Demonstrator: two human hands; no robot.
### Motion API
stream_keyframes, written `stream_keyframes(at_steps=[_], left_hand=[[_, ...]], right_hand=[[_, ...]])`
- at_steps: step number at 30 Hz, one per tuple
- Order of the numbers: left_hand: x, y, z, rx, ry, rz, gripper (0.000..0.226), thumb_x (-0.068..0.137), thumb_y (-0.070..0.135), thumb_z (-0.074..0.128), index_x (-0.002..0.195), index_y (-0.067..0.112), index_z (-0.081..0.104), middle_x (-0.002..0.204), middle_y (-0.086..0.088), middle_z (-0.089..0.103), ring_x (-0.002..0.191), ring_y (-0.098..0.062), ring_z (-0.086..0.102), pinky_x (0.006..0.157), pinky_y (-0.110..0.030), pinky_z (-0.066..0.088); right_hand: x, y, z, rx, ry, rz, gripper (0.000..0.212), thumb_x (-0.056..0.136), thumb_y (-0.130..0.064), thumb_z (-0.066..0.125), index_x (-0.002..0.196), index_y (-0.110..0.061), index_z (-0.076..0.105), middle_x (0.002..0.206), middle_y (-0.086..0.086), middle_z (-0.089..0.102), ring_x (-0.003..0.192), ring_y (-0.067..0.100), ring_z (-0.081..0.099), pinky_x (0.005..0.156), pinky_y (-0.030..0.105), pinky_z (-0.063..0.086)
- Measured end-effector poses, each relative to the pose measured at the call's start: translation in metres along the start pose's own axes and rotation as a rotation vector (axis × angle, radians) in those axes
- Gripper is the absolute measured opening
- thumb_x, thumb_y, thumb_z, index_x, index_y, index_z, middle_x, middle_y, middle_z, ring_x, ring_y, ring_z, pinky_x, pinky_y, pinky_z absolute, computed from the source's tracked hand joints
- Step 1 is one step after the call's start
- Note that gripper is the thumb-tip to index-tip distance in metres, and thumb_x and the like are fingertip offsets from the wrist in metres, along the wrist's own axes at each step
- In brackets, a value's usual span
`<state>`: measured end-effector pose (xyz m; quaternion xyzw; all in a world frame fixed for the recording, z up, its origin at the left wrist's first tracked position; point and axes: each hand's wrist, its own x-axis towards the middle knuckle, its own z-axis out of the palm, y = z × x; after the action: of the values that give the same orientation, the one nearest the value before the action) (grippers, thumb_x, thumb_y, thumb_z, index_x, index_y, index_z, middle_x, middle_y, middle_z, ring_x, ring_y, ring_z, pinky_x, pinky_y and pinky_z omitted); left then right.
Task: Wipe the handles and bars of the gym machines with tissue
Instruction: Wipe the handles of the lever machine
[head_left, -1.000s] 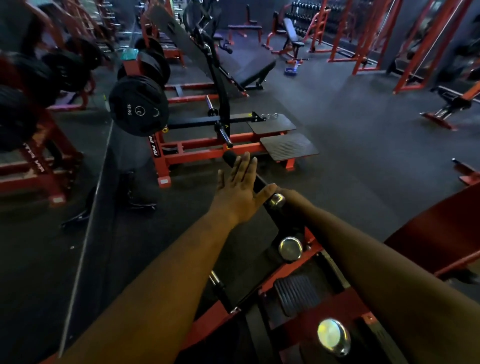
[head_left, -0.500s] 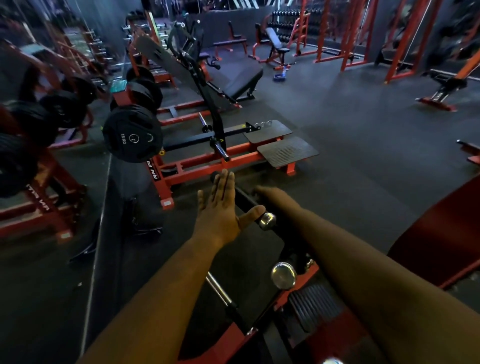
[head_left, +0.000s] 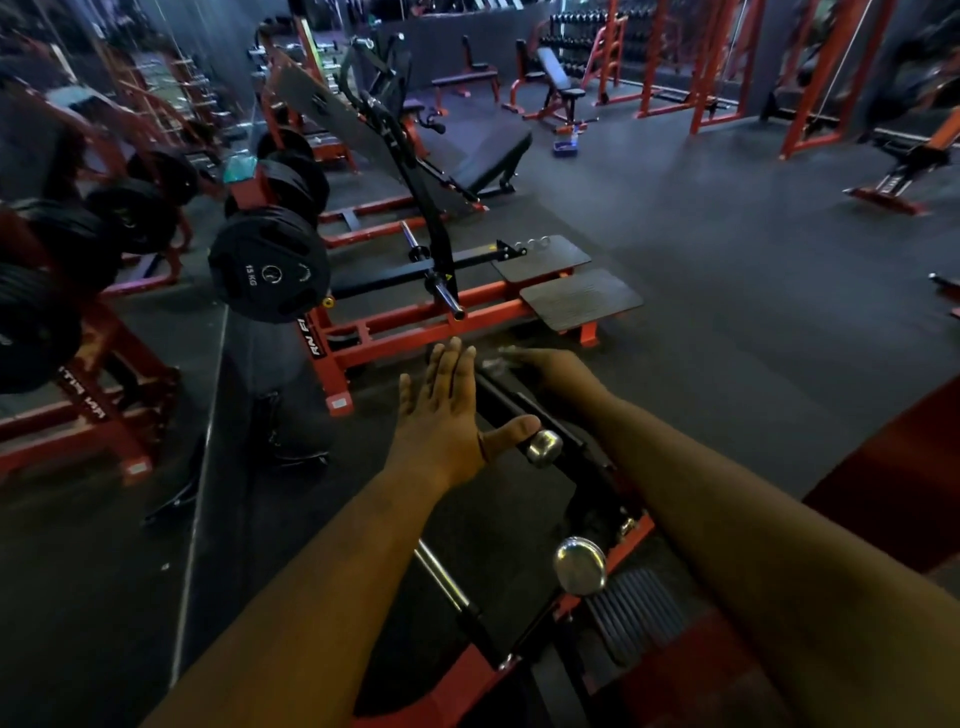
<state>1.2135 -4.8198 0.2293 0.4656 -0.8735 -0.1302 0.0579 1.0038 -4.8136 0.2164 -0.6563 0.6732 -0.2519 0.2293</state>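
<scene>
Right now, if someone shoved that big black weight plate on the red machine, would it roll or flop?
Probably neither. The plate is marked 15 KG, so it is likely heavy and slow to budge. It looks thick and rigid, not floppy. It seems hung on the red frame, so a shove might at most turn or slide it, not roll it away.

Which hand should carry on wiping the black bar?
Right. The right hand holds the tissue at the black bar; the left hand is flat, fingers straight, holding nothing.
</scene>
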Motion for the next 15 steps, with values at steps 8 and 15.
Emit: stream_keyframes(at_steps=[8, 15], left_hand=[[-0.004, 0.002, -0.003, 0.026, -0.017, -0.006, 0.141, 0.046, 0.107, -0.015, 0.159, 0.024, -0.027, 0.163, 0.003, -0.039, 0.151, -0.015, -0.033, 0.124, -0.057, -0.013], [-0.003, 0.005, -0.004, 0.063, -0.006, -0.028, 0.137, 0.052, 0.106, -0.012, 0.160, 0.024, -0.023, 0.165, 0.001, -0.035, 0.152, -0.019, -0.031, 0.123, -0.059, -0.016]], right_hand=[[-0.067, 0.023, 0.008, 0.126, -0.075, 0.219, 0.042, 0.101, -0.010, 0.059, 0.141, -0.002, 0.055, 0.140, 0.009, 0.058, 0.098, 0.010, 0.071, 0.080, 0.015, 0.056], [-0.165, 0.034, 0.004, 0.379, -0.039, 0.245, 0.053, 0.098, 0.016, 0.046, 0.113, -0.031, 0.067, 0.111, -0.014, 0.071, 0.105, 0.009, 0.066, 0.089, 0.016, 0.050]])
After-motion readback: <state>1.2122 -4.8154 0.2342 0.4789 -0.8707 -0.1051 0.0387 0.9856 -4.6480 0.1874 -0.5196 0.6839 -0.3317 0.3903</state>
